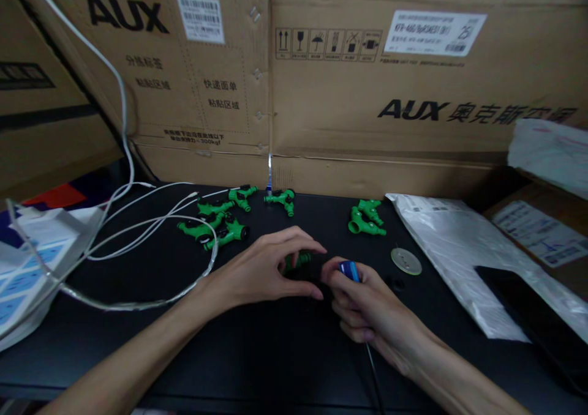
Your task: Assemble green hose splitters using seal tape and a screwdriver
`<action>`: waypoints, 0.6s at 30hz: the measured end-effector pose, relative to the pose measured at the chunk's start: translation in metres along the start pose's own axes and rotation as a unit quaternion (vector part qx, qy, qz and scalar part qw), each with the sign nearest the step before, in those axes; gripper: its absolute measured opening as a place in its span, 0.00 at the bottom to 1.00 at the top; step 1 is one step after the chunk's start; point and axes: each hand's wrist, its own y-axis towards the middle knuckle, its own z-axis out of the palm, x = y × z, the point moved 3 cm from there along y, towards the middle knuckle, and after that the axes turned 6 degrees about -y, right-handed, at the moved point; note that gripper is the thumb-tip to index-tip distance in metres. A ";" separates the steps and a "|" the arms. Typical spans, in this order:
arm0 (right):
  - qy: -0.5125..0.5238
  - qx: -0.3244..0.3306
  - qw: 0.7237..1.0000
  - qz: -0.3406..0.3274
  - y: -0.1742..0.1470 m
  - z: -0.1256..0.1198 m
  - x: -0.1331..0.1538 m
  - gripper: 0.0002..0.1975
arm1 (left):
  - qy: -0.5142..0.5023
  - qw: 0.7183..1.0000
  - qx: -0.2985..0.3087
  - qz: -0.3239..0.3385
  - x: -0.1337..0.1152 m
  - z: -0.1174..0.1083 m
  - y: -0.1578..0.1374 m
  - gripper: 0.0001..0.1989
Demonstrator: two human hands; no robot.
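Observation:
My right hand is closed around a blue-ended tool. Most of the tool is hidden by the fingers, and a thin dark cord or rod runs down below the fist. Facing it, my left hand has its thumb and fingers apart in a C shape. A green plastic fitting shows between them, partly hidden; whether the hand touches it I cannot tell. Beyond the left hand lie several green hose splitters with black parts, one splitter apart from the rest. More green fittings lie behind the right hand.
A pale round disc and small black rings lie right of my right hand. Farther right are a white plastic mailer and a black phone. White cables and a power strip occupy the left. Cardboard boxes form the back.

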 end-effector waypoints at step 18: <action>0.011 0.008 1.000 0.022 0.000 -0.004 -0.010 0.19 | -0.057 0.997 0.034 -0.030 0.002 0.009 0.000 0.22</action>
